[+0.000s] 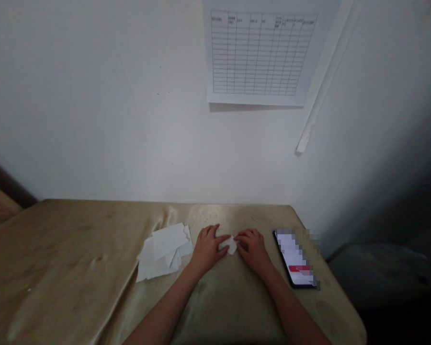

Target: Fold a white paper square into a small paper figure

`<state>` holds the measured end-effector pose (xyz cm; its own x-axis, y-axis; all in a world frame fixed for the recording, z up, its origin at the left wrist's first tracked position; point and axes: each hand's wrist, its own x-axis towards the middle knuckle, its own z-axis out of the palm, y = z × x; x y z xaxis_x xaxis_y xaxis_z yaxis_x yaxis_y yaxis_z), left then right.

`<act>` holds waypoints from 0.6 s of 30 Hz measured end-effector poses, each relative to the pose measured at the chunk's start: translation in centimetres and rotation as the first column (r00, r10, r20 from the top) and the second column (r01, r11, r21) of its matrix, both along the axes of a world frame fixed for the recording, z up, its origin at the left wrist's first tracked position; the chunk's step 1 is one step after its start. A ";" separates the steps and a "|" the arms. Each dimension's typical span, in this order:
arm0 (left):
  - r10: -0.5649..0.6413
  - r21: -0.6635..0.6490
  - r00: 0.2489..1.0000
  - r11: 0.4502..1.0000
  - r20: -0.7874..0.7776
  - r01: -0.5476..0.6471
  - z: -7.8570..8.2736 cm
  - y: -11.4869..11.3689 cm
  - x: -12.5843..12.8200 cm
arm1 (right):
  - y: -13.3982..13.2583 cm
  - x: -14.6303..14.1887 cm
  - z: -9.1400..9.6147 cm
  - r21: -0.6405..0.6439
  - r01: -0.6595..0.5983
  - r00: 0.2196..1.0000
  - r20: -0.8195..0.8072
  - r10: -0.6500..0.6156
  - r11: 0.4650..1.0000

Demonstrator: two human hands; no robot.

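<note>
A small folded piece of white paper (232, 245) lies on the table between my two hands. My left hand (209, 247) grips its left edge between thumb and index finger, with the other fingers resting toward the tabletop. At the paper's right edge, my right hand (250, 245) pinches it with thumb and fingertips. The fingertips cover parts of the paper's sides. To the left of my left hand is a loose pile of white paper sheets (167, 244), some with torn edges, overlapping one another.
A phone (292, 258) with a lit screen lies right of my right hand, near the table's right edge. The brownish covering of the table (75, 249) has creases at the left. Behind it rises a white wall (129, 120) with a printed grid sheet (258, 57).
</note>
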<state>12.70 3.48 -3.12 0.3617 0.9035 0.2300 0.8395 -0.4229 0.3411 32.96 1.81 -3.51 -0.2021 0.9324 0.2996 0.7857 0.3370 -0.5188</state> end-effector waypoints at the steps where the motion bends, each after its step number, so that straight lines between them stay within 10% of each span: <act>1: 0.011 -0.008 1.000 1.000 -0.004 -0.011 0.1 -0.1 0.0 | 0.0 0.0 -0.1 0.004 0.005 1.000 0.004 -0.005 1.000; 18: 0.095 -0.074 0.995 0.993 0.025 -0.093 0.2 0.0 -0.1 | -0.4 -0.4 -0.3 0.023 0.034 0.992 0.120 -0.036 0.999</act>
